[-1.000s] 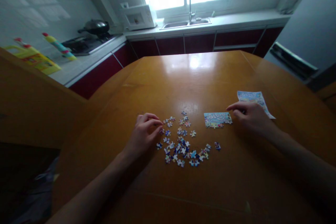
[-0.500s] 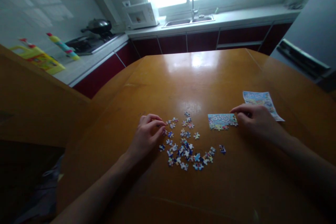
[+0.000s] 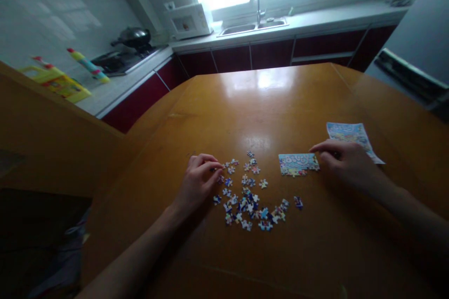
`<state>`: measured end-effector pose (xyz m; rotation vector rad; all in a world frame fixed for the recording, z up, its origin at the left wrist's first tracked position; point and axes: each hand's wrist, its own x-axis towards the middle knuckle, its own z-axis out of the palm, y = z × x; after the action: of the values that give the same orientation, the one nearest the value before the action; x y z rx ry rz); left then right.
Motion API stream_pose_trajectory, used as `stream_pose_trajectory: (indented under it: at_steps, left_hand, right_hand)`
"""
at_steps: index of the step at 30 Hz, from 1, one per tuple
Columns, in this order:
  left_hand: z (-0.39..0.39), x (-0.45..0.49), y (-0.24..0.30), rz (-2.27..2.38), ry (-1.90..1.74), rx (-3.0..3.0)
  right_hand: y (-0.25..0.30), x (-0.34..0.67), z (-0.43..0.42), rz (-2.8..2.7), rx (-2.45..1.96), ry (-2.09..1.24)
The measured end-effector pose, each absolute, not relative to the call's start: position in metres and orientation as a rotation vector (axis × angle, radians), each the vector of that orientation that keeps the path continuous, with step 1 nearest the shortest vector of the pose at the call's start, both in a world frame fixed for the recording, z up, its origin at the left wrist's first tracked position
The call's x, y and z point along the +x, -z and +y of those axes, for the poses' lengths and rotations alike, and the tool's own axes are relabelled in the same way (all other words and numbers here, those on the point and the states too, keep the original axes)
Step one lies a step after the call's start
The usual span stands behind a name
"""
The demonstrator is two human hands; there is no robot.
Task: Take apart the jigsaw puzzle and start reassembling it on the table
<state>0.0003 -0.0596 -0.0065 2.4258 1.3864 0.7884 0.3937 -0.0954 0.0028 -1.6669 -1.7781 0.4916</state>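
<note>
The puzzle (image 3: 296, 164), partly joined, lies flat on the table (image 3: 266, 107). It is a small rectangle, wider than it is deep, mostly light blue, with pale, rounded lettering across its upper part; the words are too small to read. Its far and left edges run straight. The near edge is ragged, with knobs sticking out and touches of yellow and red, and it steps back at the right end.

The right hand (image 3: 342, 155) is at the puzzle's right end, its index finger stretched to the far corner, the thumb lower and the other fingers curled under. Whether the fingertip touches or pinches anything, I cannot tell. A sheet (image 3: 352, 133) with a similar light blue picture lies right of the puzzle and farther off, partly hidden by that hand.

Left of the puzzle and nearer, loose pieces (image 3: 248, 203) lie heaped and scattered in white, dark blue and pale pink. Farther left, the left hand (image 3: 199, 178) meets the outermost ones, thumb and fingertips drawn close together; whether they grip a piece is unclear.
</note>
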Motion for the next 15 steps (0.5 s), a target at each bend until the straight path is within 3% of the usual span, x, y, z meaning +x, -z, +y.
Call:
stream_pose_trajectory:
  at_steps: [15]
  left_hand:
    - [-0.060,0.005,0.008,1.366,-0.795,2.504]
  right_hand:
    - [-0.014,0.399,-0.093,-1.724,-1.660,-0.398]
